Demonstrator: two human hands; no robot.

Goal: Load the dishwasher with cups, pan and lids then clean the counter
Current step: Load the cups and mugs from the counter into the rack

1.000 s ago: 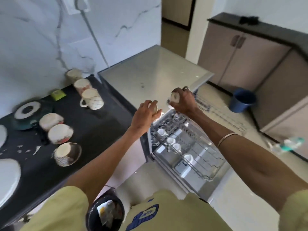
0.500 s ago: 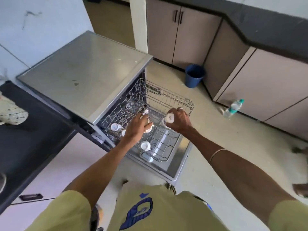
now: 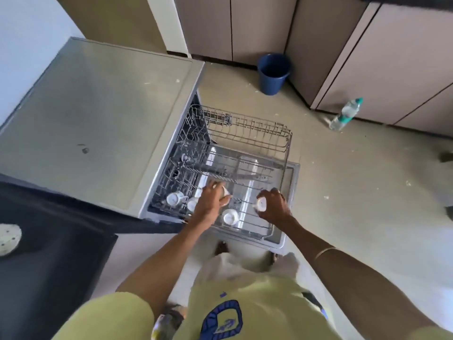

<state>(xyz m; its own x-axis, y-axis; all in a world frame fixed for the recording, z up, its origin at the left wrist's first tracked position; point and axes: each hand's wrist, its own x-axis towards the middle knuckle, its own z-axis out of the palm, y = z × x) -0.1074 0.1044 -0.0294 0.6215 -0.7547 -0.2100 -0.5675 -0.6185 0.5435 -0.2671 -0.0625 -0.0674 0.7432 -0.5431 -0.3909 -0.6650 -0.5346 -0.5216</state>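
- I see the left hand (image 3: 210, 204) curled round a small white cup (image 3: 225, 194), holding it low over the near-left part of the pulled-out wire rack (image 3: 285, 153).
- I see the right hand (image 3: 273, 204) gripping a second white cup (image 3: 261, 204), base turned toward the camera, over the near-right part of the same rack.
- Three more white cups sit upside down in the rack: one at the near-left corner (image 3: 173, 199), one just right of it and partly hidden by the left hand (image 3: 192, 203), and one between the two hands, nearer to me (image 3: 230, 217).
- The rack extends out of the dishwasher (image 3: 98, 114) over its lowered door (image 3: 291, 192); the far half of the rack holds no dishes that I can make out.
- The dishwasher's flat grey top fills the left of the view; a dark counter (image 3: 49, 253) adjoins it on the near left, with a pale dotted item (image 3: 8, 239) at its left edge, too cropped to identify.
- On the floor at the far side stands a blue bucket (image 3: 273, 73) against the cabinets (image 3: 392, 57).
- A clear water bottle with a green cap (image 3: 345, 114) stands tilted at the far right, near the cabinet base.
- A thin bangle (image 3: 324, 251) circles the right forearm.
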